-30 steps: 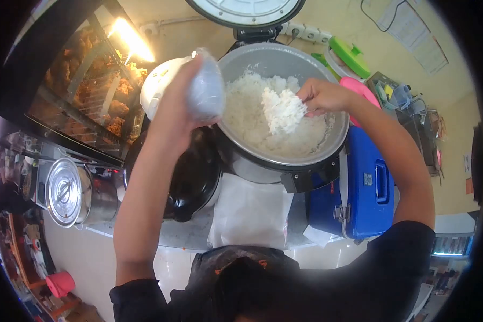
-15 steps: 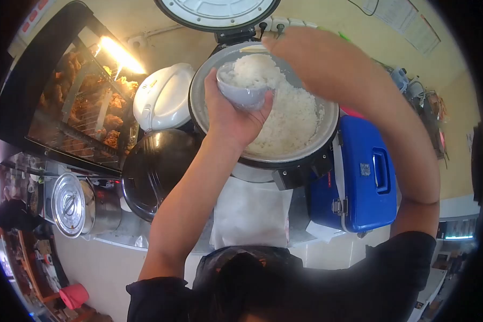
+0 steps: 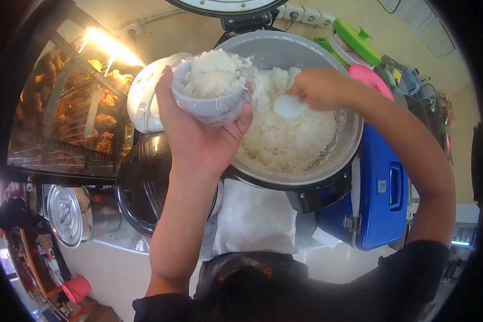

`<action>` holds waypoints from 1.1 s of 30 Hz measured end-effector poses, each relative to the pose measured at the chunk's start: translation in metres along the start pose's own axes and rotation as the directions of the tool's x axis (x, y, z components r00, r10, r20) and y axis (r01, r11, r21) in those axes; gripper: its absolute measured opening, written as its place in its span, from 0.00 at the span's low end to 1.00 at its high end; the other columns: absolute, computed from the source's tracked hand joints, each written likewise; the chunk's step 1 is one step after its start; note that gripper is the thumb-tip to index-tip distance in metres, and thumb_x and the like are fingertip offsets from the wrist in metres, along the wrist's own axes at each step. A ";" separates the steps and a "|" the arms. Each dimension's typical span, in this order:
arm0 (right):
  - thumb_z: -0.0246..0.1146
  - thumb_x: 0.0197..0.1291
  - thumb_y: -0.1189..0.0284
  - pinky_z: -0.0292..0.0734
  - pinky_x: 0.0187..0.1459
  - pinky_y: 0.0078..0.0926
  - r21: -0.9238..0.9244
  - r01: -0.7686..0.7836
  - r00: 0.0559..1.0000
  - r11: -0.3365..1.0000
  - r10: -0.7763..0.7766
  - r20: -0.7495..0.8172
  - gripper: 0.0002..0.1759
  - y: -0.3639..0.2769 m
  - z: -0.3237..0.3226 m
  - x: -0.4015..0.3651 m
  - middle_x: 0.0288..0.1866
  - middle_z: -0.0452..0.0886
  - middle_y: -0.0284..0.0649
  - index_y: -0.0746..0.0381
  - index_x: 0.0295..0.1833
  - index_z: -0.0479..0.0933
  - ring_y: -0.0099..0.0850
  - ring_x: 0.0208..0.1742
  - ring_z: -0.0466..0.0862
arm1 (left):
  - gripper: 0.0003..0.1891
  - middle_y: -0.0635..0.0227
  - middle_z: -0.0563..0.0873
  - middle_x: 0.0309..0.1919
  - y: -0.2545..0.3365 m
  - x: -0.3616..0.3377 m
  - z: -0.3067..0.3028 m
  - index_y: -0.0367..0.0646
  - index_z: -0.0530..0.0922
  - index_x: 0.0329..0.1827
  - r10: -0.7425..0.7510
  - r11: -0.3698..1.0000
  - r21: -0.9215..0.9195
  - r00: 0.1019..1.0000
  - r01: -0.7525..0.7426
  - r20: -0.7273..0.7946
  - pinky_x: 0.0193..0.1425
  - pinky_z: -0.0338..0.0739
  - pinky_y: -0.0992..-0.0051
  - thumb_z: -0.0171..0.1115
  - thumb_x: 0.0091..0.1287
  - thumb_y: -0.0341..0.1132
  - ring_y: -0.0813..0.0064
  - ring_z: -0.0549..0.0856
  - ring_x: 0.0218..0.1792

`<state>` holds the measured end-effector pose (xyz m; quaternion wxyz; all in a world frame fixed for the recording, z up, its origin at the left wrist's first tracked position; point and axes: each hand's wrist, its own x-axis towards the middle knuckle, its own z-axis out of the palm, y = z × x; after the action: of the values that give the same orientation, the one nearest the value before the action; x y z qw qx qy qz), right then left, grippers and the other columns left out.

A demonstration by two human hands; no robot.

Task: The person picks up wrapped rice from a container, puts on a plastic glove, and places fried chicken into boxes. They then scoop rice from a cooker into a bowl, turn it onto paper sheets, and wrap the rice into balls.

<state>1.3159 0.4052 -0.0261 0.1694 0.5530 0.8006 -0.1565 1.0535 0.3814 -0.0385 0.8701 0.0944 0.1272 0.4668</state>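
My left hand [image 3: 196, 142] holds a small pale bowl [image 3: 209, 109] from below, fingers and thumb curled round its sides. Clear plastic seems to line the bowl, and white rice [image 3: 216, 75] is heaped above its rim. Over the open rice cooker [image 3: 284, 180], my right hand [image 3: 324, 88] is closed on a white rice paddle [image 3: 289, 107], partly blurred by motion. The paddle's blade is at the cooked rice [image 3: 290, 142] that fills much of the pot; its handle is hidden in my fist.
A lit glass cabinet [image 3: 64, 145] with fried chicken stands left. Beside the cooker are a white-lidded appliance [image 3: 145, 99], a black rounded lid [image 3: 145, 182] and a blue cooler box [image 3: 383, 188]. White paper sheets [image 3: 256, 220] lie in front. A green-lidded container [image 3: 359, 43] is behind.
My right hand has come down from the pot's far rim to the rice, and the paddle now shows. The bowl has shifted left and looks closer, with rice heaped in it.
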 end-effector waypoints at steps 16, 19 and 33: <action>0.61 0.58 0.77 0.79 0.49 0.38 0.661 0.268 0.942 0.701 -0.334 -0.027 0.20 -0.050 0.088 0.030 0.42 0.87 0.55 0.71 0.56 0.82 0.43 0.44 0.86 | 0.37 0.55 0.76 0.66 0.011 -0.013 -0.024 0.47 0.70 0.72 -0.008 1.000 -0.021 0.993 0.011 0.115 0.46 0.86 0.55 0.51 0.70 0.65 0.48 0.78 0.59; 0.62 0.61 0.78 0.74 0.36 0.26 0.812 0.084 0.965 0.577 -0.251 0.079 0.12 -0.042 0.086 0.017 0.34 0.81 0.38 0.68 0.49 0.83 0.26 0.33 0.79 | 0.36 0.56 0.79 0.63 0.013 -0.018 -0.019 0.48 0.70 0.71 0.041 0.997 0.060 0.997 -0.045 0.070 0.42 0.86 0.57 0.49 0.70 0.66 0.49 0.81 0.57; 0.57 0.53 0.81 0.57 0.21 0.11 0.678 0.000 1.000 0.735 0.012 -0.013 0.21 0.009 -0.066 -0.095 0.24 0.77 0.28 0.63 0.53 0.85 0.10 0.21 0.68 | 0.33 0.66 0.80 0.58 -0.024 0.009 0.004 0.55 0.73 0.64 -0.042 0.938 0.332 0.982 0.102 -0.184 0.47 0.79 0.63 0.51 0.67 0.69 0.64 0.80 0.55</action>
<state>1.3491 0.3578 0.0749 -0.0494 0.5806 0.6885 -0.4319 1.0785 0.3760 -0.0422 0.8429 0.1971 0.2847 0.4120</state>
